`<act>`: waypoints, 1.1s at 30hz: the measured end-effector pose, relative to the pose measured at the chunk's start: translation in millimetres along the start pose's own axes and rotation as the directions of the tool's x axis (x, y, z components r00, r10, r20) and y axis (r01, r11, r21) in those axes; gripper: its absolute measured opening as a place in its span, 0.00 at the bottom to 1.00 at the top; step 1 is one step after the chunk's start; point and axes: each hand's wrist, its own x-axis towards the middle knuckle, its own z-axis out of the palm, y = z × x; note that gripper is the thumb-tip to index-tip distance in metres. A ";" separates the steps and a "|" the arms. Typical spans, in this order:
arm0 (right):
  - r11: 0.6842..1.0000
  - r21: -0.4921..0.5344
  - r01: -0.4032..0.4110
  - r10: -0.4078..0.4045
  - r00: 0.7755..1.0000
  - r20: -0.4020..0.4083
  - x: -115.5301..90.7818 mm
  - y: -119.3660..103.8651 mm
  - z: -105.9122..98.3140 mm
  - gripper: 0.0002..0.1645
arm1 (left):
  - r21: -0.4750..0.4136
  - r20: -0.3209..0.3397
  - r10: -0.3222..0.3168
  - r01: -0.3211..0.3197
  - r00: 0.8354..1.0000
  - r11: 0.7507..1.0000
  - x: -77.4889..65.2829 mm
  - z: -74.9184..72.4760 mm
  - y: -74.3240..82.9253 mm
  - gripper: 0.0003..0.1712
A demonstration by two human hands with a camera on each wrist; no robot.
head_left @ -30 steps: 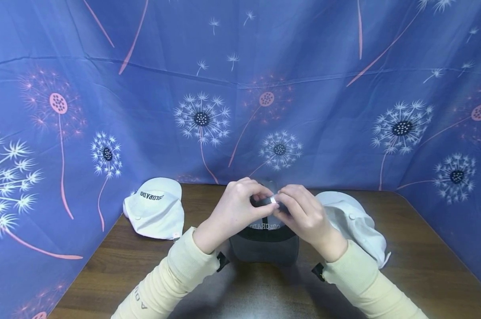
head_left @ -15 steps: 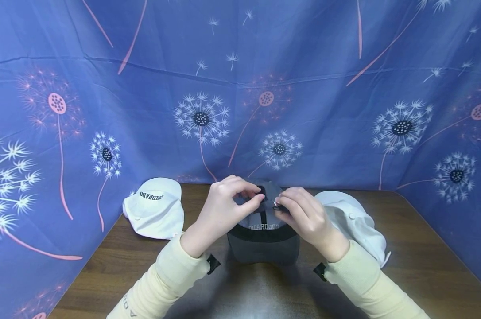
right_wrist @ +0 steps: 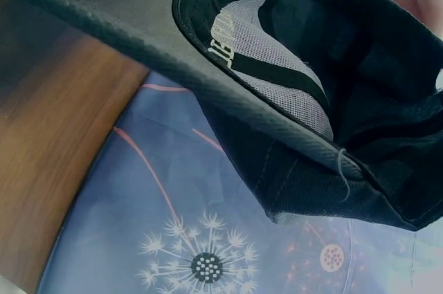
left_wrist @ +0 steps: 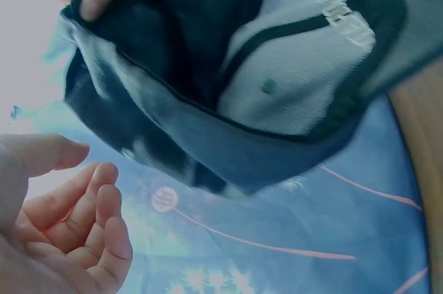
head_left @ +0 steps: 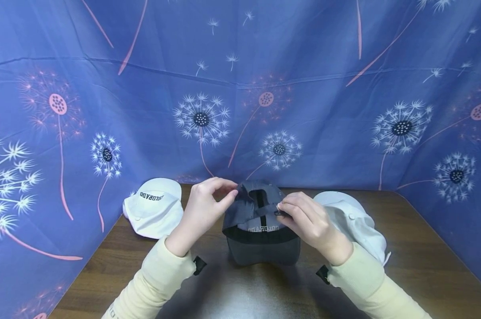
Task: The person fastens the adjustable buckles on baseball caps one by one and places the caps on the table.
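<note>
A dark grey baseball cap [head_left: 263, 251] is in the middle of the head view, brim toward me and inside showing, with reversed COLORADO stitching on its pale mesh lining. My right hand [head_left: 310, 220] pinches the cap's back edge at the strap end; its fingertips hide what lies between them. My left hand [head_left: 203, 204] is at the cap's left side, thumb and fingers parted. In the left wrist view, the left hand [left_wrist: 73, 228] has loosely bent fingers, apart from the cap [left_wrist: 228, 149]. The right wrist view shows the cap's brim [right_wrist: 131, 38] and its dark sweatband.
A white cap [head_left: 154, 208] printed COLORADO lies at the left of the brown wooden table [head_left: 117, 274]. Another white cap [head_left: 354, 221] lies at the right, behind my right forearm. A blue dandelion-print cloth [head_left: 240, 110] hangs behind and at both sides.
My left hand has let go of the strap area and moved left, uncovering the cap's back opening. The right hand keeps its pinch, slightly lower and to the right.
</note>
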 end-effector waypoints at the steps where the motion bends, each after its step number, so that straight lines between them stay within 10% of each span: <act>1: 1.000 0.004 0.000 0.000 1.000 -0.001 0.5 -0.2 -0.4 0.14 | 0.002 0.011 -0.020 0.020 1.000 1.000 -0.5 -0.2 -3.2 0.06; 8: 1.000 0.018 -0.003 0.003 1.000 -0.005 1.7 -1.9 -3.8 0.15 | 0.014 0.120 -0.189 0.189 0.975 0.982 -1.5 1.5 -22.2 0.10; 17: 0.999 0.043 0.008 -0.007 1.000 -0.006 0.2 -2.8 -7.5 0.16 | -0.056 0.278 -0.325 0.354 0.904 0.934 -1.6 9.4 -45.7 0.14; 26: 0.997 0.077 0.006 -0.005 1.000 -0.014 -0.3 -3.5 -11.2 0.16 | -0.247 0.550 -0.449 0.651 0.704 0.718 -1.2 17.5 -68.4 0.23; 33: 0.997 0.077 0.004 -0.001 0.999 -0.039 -0.2 -2.4 -10.5 0.16 | -0.271 0.598 -0.416 0.661 0.685 0.700 -1.3 20.4 -74.0 0.18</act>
